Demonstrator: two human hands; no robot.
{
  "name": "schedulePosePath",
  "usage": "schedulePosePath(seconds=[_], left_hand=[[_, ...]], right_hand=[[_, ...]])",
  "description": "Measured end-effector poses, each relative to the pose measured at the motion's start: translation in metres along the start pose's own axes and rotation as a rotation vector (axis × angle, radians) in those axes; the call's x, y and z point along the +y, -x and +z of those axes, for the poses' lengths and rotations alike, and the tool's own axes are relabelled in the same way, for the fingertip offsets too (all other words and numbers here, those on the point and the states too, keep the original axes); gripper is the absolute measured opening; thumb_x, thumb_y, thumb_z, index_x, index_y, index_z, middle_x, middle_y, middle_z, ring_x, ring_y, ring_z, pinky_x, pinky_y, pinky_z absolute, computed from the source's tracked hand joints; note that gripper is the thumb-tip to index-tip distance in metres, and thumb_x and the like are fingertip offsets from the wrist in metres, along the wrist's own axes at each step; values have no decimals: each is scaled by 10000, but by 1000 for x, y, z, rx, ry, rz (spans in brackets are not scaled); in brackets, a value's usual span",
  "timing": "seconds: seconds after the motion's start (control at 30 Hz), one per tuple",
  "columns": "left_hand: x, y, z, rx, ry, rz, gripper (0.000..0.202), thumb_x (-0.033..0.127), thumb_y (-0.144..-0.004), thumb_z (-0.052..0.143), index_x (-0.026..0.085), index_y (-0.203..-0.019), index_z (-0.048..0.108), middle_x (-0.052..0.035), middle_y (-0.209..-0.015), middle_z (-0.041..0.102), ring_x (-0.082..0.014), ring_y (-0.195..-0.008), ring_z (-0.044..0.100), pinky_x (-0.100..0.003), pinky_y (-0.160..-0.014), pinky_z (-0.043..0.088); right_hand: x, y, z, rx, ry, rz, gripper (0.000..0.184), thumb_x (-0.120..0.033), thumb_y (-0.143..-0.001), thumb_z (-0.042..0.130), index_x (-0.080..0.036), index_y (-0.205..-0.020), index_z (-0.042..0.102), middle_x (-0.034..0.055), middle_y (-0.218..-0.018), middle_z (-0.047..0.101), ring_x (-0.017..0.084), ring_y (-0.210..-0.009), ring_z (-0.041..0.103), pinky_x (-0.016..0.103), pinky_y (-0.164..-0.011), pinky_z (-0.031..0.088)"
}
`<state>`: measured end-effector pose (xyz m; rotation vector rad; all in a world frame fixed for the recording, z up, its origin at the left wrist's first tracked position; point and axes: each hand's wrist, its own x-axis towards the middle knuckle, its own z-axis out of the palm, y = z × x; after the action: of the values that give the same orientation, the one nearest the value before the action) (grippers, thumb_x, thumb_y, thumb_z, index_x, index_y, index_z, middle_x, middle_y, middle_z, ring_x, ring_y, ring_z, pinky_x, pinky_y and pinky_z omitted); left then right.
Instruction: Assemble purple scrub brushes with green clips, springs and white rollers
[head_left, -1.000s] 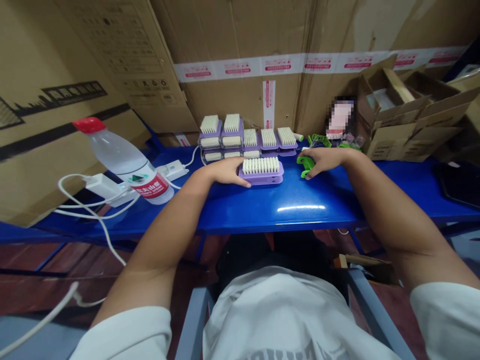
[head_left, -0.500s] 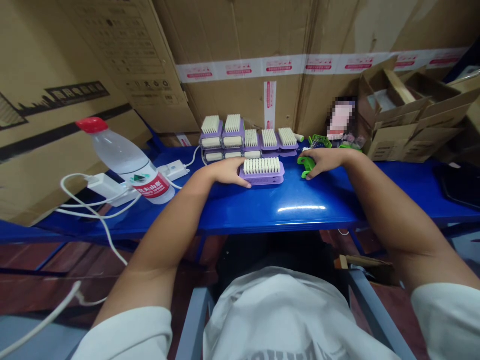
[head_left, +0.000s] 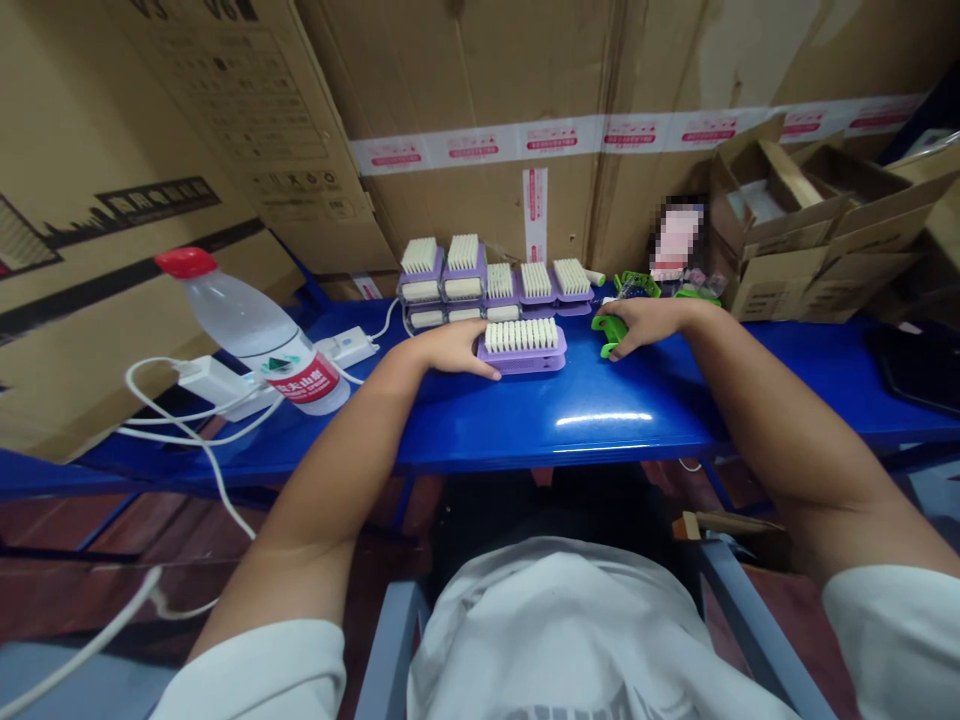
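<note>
My left hand (head_left: 455,348) is closed around the left end of a purple brush (head_left: 523,357), thumb at the front and fingers toward the back. Cream bristles point up from the brush, which rests on the blue table. To the right, my right hand (head_left: 646,322) grips a curved bright green plastic piece (head_left: 610,334) between thumb and fingers, low over the tabletop. Behind the brush stand several similar purple brushes (head_left: 462,268), some stacked, with cream bristles on top. More green parts (head_left: 637,284) lie beyond my right hand.
On the left, a red-capped water bottle (head_left: 255,330) leans beside a white power strip (head_left: 225,385) with looping cables. Tall cardboard boxes (head_left: 465,80) wall off the back of the blue table (head_left: 510,420). Open small cartons (head_left: 787,270) stand at right, near a dark object (head_left: 919,370).
The camera view has shifted slightly. Both hands keep their grip, and the brush and green piece stay in place on the table.
</note>
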<state>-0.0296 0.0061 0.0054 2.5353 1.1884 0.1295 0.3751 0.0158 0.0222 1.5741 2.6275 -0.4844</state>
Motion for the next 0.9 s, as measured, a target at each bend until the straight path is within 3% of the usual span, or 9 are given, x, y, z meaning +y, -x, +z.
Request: schedulePosePath(seconds=[0.33, 0.73, 0.9], left_hand=[[5, 1, -2, -29, 7, -36, 1017, 651, -760, 940, 197, -1627, 662, -165, -1692, 722, -414, -1499, 734, -466, -1281, 562], [2, 1, -2, -21, 35, -19, 1003, 654, -756, 949, 239, -1628, 679, -143, -1707, 720, -416, -1516, 727, -484, -1294, 560], [1, 0, -1, -6, 33, -16, 1011, 656, -755, 954, 252, -1639, 675, -136, -1703, 725, -412, -1504, 736, -480, -1286, 565]], right_hand=[[-4, -1, 0, -8, 16, -8, 1062, -692, -699, 935, -163, -1596, 726, 205, -1609, 764, 499, -1423, 759, 599, -1302, 580], [0, -3, 4, 22, -15, -39, 1004, -672, -669, 963, -223, -1544, 758, 175, -1571, 789, 503, -1388, 769, 626, -1287, 585], [-4, -3, 4, 24, -10, -53, 1014, -656, -688, 955, -186, -1562, 745, 195, -1571, 778, 482, -1395, 765, 600, -1291, 582]])
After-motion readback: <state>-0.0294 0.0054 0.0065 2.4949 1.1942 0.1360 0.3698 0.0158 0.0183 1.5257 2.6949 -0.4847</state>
